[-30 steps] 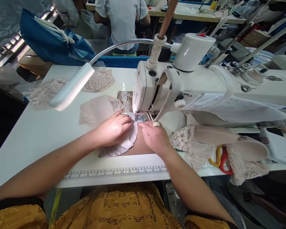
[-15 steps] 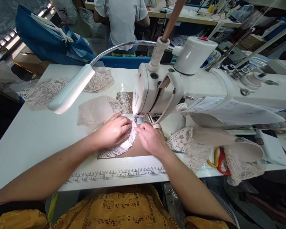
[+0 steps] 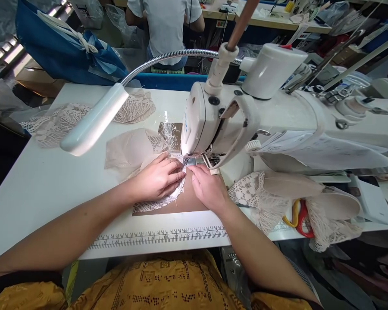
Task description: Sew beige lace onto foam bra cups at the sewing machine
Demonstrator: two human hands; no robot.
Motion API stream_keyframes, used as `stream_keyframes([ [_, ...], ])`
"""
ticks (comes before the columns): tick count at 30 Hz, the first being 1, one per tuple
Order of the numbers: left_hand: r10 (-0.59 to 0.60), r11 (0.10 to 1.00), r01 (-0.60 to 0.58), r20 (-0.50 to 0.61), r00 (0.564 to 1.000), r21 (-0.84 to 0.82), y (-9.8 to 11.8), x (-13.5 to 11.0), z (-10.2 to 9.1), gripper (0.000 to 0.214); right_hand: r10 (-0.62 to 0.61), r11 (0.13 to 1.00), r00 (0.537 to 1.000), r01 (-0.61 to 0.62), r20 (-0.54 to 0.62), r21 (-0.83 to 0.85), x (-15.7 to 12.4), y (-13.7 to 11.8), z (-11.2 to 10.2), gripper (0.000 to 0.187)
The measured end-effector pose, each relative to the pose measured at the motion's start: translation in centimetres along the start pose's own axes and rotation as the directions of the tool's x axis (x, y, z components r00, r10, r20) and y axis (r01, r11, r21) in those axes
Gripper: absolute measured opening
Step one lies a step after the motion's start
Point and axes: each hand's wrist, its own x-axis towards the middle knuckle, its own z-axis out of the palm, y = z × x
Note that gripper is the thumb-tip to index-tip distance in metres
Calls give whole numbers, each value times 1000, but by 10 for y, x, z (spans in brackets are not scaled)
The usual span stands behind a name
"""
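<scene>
— What has changed since half a second ago?
— From my console, both hands have crept closer to the needle. My left hand (image 3: 158, 178) lies flat on the lace piece (image 3: 163, 201), fingers straight and close together, pressing it onto the table (image 3: 35, 185). My right hand (image 3: 208, 187) has its fingertips bunched at the lace edge, right by the presser foot (image 3: 190, 161) of the sewing machine (image 3: 220, 120). I cannot tell whether they pinch the cloth or only push it.
— Where is the lace?
— On the brown patch (image 3: 190, 202) in front of the needle, with its far edge at the foot and the rest under my left palm.
— Any containers?
— One blue bag (image 3: 67, 51) at the back left, with a pale strip tied at its mouth. Its contents are hidden.
— Counts?
— One lamp (image 3: 92, 122), one pair of scissors (image 3: 295, 215) amid the lace heap (image 3: 255, 196) on the right, one printed ruler (image 3: 161, 236) along the near edge, and one person (image 3: 166, 21) seated beyond, back turned.
</scene>
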Motion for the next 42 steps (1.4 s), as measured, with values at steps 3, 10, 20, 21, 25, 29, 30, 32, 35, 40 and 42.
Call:
stream_keyframes([
  [3, 26, 1000, -25, 8, 1000, -18, 0, -1, 0, 35, -22, 999, 1000, 23, -5, 28, 0, -1, -2, 34],
  [10, 25, 997, -27, -35, 999, -68, -4, -5, 4, 36, -72, 997, 996, 73, 45, -14, -1, -2, -2, 35],
  [20, -1, 999, -2, -66, 998, -37, -9, -1, 10, 38, -12, 992, 999, 17, 41, -129, 0, -5, 4, 37],
  [21, -2, 999, -1, -73, 997, -37, -9, 0, 10, 37, -9, 992, 999, 14, 42, -129, 0, -6, 5, 37],
  [25, -7, 999, 3, -91, 996, -50, -9, 1, 11, 34, -10, 992, 999, 15, 37, -126, 1, -6, 6, 36],
  [29, 6, 998, -11, -90, 996, -63, -12, 1, 12, 32, -19, 993, 1000, 21, 19, -119, 1, -4, 7, 36],
  [30, 11, 997, -17, -91, 996, -70, -13, 1, 13, 32, -22, 993, 1000, 24, 15, -114, 1, -4, 7, 35],
  [32, 11, 996, -19, -97, 995, -87, -15, 0, 13, 32, -27, 994, 1000, 28, 13, -103, 0, -3, 7, 34],
  [35, 2, 995, -13, -106, 994, -104, -17, 1, 14, 33, -33, 997, 999, 34, 21, -75, 0, -2, 5, 35],
  [40, -34, 997, 24, -132, 991, -74, -17, 2, 13, 33, -37, 999, 998, 38, 44, -17, 0, 0, 5, 37],
  [42, -43, 998, 36, -131, 990, -59, -18, 2, 12, 34, -32, 999, 998, 32, 61, -6, 1, 1, 6, 40],
])
